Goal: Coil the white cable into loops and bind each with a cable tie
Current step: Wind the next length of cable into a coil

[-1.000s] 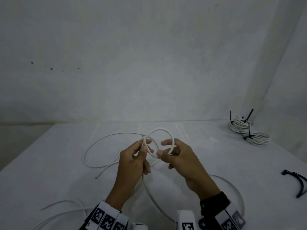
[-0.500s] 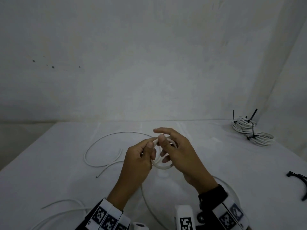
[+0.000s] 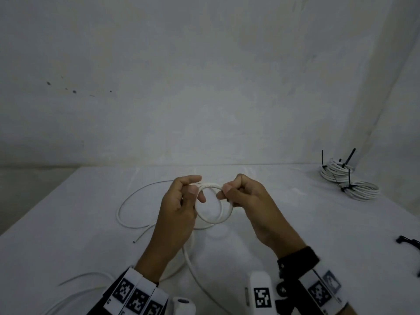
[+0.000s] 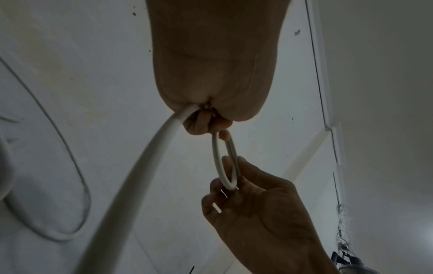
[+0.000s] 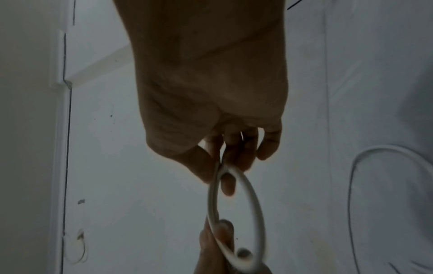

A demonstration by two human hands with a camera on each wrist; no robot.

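Both hands (image 3: 205, 198) pinch the white cable (image 3: 213, 220) loop; only the head view shows tied coils (image 3: 347, 180)

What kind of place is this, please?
Probably a plain workbench set up for recording: a bare white table against a blank wall, with tied cable coils and spare ties.

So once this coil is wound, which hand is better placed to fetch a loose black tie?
Probably the right hand: the loose black ties lie at the table's right edge, on its side. The left hand grips the coil where the trailing cable leaves, so it can keep holding.
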